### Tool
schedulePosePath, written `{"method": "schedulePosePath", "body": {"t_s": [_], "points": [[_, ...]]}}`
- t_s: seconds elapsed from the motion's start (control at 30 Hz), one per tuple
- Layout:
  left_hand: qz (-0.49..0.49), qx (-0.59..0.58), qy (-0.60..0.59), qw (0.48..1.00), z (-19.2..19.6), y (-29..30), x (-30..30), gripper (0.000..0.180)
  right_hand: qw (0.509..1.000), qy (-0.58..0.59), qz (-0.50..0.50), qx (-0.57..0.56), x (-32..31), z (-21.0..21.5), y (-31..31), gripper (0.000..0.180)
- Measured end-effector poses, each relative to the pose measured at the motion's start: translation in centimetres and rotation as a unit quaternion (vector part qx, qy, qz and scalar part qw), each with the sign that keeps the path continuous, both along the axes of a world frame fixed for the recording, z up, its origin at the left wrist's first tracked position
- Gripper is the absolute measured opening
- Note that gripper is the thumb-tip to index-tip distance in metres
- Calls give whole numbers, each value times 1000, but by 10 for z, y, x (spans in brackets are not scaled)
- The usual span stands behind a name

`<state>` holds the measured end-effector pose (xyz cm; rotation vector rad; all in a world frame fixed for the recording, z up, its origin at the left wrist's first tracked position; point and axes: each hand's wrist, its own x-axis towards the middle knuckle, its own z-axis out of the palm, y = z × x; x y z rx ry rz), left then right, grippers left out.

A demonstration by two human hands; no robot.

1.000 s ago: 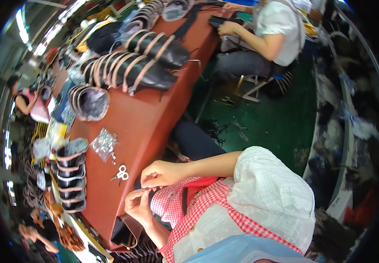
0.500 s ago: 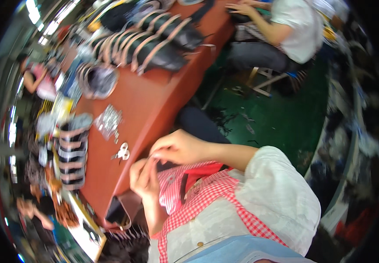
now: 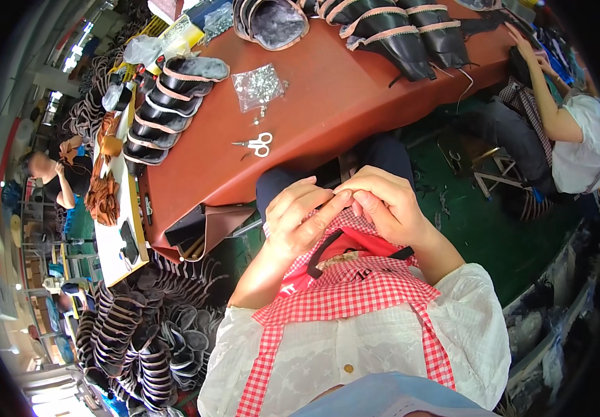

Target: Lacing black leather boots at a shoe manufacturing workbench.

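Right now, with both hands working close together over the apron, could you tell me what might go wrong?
The left hand and right hand meet fingertip to fingertip above the red checked apron; whatever they pinch is too small to see, so it could slip into the lap or onto the green floor. The scissors lie loose near the table edge and might get knocked off.

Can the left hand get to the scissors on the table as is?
Probably yes. The scissors lie alone on a bare patch of the red table, with nothing between them and the left hand, though its fingers are busy against the right hand.
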<state>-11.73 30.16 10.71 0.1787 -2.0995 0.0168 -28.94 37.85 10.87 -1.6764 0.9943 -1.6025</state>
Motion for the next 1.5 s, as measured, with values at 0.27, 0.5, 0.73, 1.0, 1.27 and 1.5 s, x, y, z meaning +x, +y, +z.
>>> {"method": "schedulePosePath", "body": {"t_s": [0.27, 0.5, 0.73, 1.0, 1.27, 1.5], "points": [[-28, 27, 20, 999, -1, 0, 2, 35, 983, 130, -61, -116, 0, -2, -10, 10], [-40, 52, 27, 997, -2, 4, 3, 35, 963, 156, -118, -186, 7, -9, -13, 12], [-29, 53, 57, 997, -6, 1, 4, 37, 984, 93, -55, -145, 9, -5, -18, 14], [-42, 69, 35, 996, -5, 3, 8, 32, 969, 129, -114, -178, 15, -11, -21, 14], [-22, 79, 56, 995, -9, -1, 10, 32, 970, 139, -89, -178, 15, -12, -27, 10], [-26, 75, 54, 995, -14, 1, 10, 37, 962, 170, -129, -170, 18, -12, -25, 11]]}}
